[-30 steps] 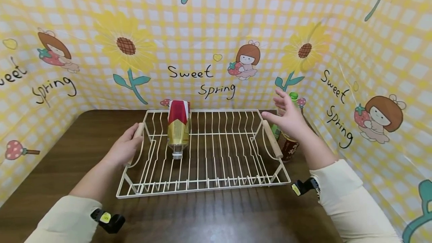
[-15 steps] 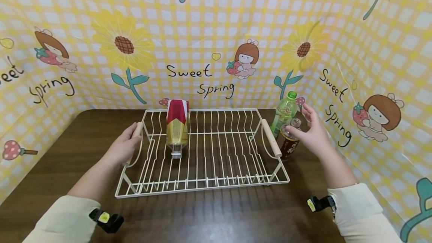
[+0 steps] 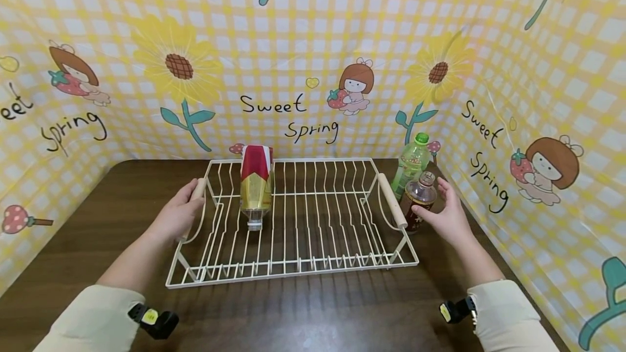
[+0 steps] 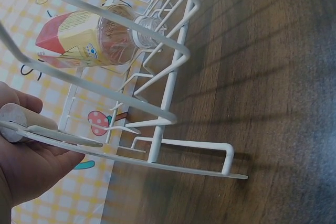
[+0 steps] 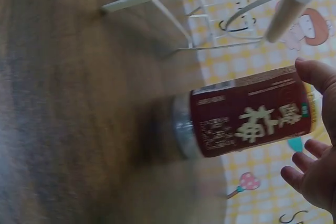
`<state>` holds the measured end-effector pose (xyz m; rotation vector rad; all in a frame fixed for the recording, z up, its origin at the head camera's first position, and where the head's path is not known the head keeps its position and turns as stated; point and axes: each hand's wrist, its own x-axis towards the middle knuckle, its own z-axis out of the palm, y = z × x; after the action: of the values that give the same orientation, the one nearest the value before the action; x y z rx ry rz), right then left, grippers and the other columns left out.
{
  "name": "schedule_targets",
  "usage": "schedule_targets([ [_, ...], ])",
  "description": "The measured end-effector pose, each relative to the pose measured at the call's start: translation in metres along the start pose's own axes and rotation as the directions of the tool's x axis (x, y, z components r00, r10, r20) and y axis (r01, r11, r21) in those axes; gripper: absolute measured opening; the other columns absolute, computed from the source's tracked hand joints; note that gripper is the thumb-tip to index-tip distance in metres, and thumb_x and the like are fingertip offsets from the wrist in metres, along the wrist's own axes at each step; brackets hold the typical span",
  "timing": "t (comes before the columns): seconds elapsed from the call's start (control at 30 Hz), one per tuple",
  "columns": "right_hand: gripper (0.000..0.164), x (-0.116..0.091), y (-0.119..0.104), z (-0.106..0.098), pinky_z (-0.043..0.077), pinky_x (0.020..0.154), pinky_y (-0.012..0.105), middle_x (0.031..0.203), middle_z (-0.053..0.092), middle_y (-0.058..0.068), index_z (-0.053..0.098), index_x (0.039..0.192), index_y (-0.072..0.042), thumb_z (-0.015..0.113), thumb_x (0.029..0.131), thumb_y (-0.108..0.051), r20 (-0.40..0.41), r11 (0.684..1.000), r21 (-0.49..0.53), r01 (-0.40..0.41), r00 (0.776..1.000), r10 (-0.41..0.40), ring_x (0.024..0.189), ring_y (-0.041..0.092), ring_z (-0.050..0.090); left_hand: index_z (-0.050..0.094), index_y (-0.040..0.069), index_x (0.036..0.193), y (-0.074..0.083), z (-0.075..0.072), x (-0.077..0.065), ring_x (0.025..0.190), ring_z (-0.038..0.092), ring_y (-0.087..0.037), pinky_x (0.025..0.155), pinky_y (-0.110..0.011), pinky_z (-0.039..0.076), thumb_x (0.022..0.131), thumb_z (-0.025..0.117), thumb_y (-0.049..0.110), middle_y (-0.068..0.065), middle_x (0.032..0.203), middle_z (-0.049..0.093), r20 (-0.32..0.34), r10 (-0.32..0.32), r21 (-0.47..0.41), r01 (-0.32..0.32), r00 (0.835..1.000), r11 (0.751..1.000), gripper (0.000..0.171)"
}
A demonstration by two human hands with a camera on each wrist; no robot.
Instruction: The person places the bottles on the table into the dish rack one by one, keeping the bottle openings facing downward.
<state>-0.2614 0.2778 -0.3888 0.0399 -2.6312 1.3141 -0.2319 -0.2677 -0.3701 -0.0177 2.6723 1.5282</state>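
A cream wire dish rack (image 3: 293,275) stands on the table. My left hand (image 3: 178,216) grips its left wooden handle (image 3: 199,189), and the left wrist view has this handle (image 4: 23,120) between thumb and fingers. Inside the rack, a bottle with a red and gold label (image 3: 256,186) lies with its neck toward me. Beside the rack's right end a brown-labelled bottle (image 3: 419,200) stands upright. Around it is my right hand (image 3: 454,220), thumb at the label and fingers spread. In the right wrist view those fingers are apart from the bottle (image 5: 249,111).
Just behind the brown-labelled bottle stands a green bottle (image 3: 411,170) with a green cap. The rack's right wooden handle (image 3: 393,200) is close to both. A patterned yellow cloth (image 3: 303,42) hangs behind and along the sides of the brown table (image 3: 313,319).
My right hand moved right and down from above the rack's right handle, past the green bottle, to the brown-labelled bottle. The left hand stays on its handle.
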Motion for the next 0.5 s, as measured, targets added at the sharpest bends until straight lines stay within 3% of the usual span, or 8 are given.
schedule_targets([
  [0.5, 0.100, 0.000, 0.020, 0.022, 0.030, 0.113, 0.057, 0.152, 0.028, 0.031, 0.007, 0.155, -0.009, 0.077, 0.084, -0.020, -0.036, 0.993, 0.087, -0.083, 0.996, 0.087, 0.139, 0.046, 0.032, -0.006, -0.004, 0.154, 0.003, -0.001, -0.001, 0.145, 0.011, -0.047, 0.116, -0.059, 0.016, 0.104, 0.033, 0.015, -0.033, 0.159, 0.001, 0.011, -0.004, 0.007, 0.004, 1.000, 1.000, 0.066],
])
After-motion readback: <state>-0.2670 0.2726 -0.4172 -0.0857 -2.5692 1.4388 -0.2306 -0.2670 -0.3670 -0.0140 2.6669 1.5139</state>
